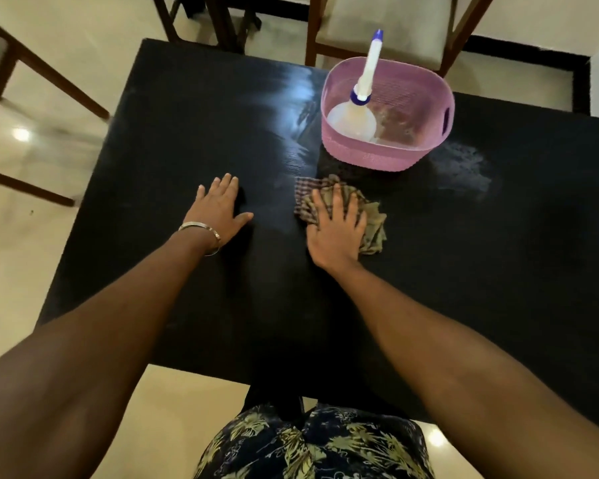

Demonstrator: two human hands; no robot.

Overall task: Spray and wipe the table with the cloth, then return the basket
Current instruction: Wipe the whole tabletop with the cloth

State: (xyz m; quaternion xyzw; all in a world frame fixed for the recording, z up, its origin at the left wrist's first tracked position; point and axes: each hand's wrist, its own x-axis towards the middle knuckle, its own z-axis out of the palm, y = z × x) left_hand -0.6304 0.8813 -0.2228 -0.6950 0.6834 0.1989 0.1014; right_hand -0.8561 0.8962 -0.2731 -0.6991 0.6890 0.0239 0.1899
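The black worktop (187, 133) stands on a pale tiled floor, with wooden chairs at its far side. The cloth (370, 219) lies mid-worktop under the flat, open right grip (336, 233). The left grip (218, 212) rests open, empty. The pink basket (412, 146), holding the spray bottle (367, 81), sits just beyond the cloth.

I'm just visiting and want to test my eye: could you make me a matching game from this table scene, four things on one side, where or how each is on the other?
Things:
1. cloth
2. spray bottle
3. left hand
4. basket

Places or states:
A. flat on the bare table
B. pink, standing at the table's far edge
C. pressed under the right hand
D. leaning inside the basket

Pairs: 1-C, 2-D, 3-A, 4-B
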